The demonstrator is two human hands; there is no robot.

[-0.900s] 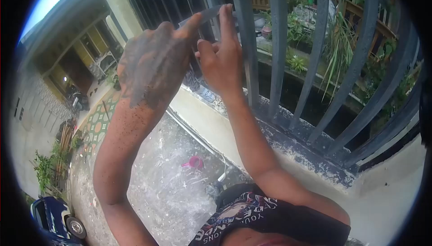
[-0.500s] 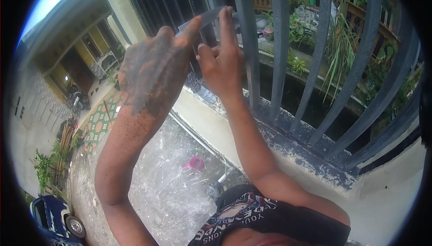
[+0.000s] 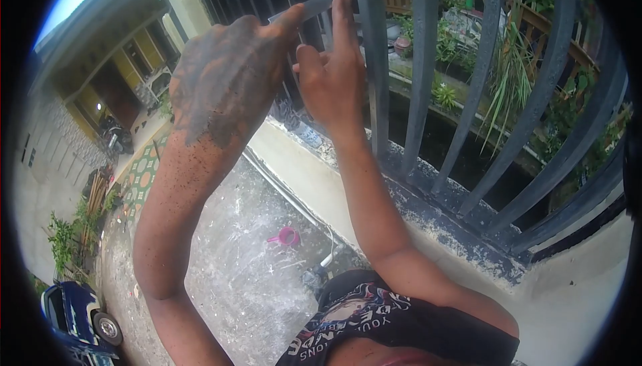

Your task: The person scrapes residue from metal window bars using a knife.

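Stretched between both hands is a thin grey strip (image 3: 317, 9), its kind not plain, though it resembles sandpaper. My left hand (image 3: 231, 75), its back smeared dark grey and dusted with specks, is closed on the left end. At the other end, my right hand (image 3: 332, 71) presses the strip with extended fingertips, its thumb bent below. Both hands are raised in front of the dark grey metal fence bars (image 3: 421, 65). Whether the strip passes behind a bar, I cannot make out.
A low pale wall (image 3: 301, 172) carries the fence. A pink dipper (image 3: 287, 236) lies on the wet-looking concrete floor (image 3: 234, 265), near a white cable (image 3: 328, 259). Plants (image 3: 508, 78) grow beyond the bars. A dark blue car (image 3: 77, 316) stands at lower left.
Both hands and the strip sit slightly higher in view. My left hand has shifted a little up and left, and the strip lies at a flatter angle.
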